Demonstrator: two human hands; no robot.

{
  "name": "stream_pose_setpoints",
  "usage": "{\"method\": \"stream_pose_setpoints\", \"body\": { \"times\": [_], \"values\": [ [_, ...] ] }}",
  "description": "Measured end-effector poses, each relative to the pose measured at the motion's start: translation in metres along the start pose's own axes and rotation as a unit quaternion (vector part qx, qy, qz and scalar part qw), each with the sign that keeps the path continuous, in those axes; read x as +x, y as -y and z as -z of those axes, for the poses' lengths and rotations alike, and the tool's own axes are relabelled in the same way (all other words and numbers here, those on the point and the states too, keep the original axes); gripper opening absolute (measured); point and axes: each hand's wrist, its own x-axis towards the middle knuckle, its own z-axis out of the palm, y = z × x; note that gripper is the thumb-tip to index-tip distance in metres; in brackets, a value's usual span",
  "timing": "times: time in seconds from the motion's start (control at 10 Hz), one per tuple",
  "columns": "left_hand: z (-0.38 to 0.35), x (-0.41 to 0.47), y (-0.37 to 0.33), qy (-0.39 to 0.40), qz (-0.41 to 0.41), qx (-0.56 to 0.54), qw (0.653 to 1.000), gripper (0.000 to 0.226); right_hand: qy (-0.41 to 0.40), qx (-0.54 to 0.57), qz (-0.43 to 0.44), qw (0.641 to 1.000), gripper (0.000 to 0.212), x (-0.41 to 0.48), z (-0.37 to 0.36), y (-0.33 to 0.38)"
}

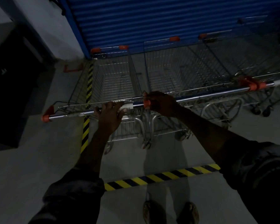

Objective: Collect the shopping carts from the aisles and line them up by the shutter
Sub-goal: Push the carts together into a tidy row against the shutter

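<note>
Item: left cart and right cart, wire, side by side, noses at the blue shutter; further carts alongside, same shutter. Left hand: fingers curled over the left cart's chrome handle, the end farthest from the shutter. Right hand: clenched round the orange end cap where both handles meet.

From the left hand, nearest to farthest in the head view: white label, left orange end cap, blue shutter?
1. white label, on the handle bar beside the left hand
2. left orange end cap, bar's left end
3. blue shutter, far ahead
</note>
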Motion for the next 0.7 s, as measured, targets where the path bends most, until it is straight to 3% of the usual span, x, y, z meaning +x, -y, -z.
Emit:
{"method": "stream_pose_setpoints", "body": {
  "times": [0.2,0.4,0.7],
  "values": [
    [0.0037,-0.0014,-0.0047,-0.009,0.005,-0.038,0.999,0.06,0.007,0.047,-0.025,0.999,0.025,-0.0041,0.0009,0.0039],
    [0.0057,-0.0013,-0.0055,-0.004,0.004,-0.038,0.999,0.06,0.023,0.036,-0.007,0.999,0.031,-0.009,0.0001,0.0007],
    [0.0057,-0.002,-0.0079,0.005,-0.005,-0.051,0.999,0.062,-0.009,-0.054,0.023,0.998,0.041,-0.0099,0.0031,0.0002]
  ]
}}
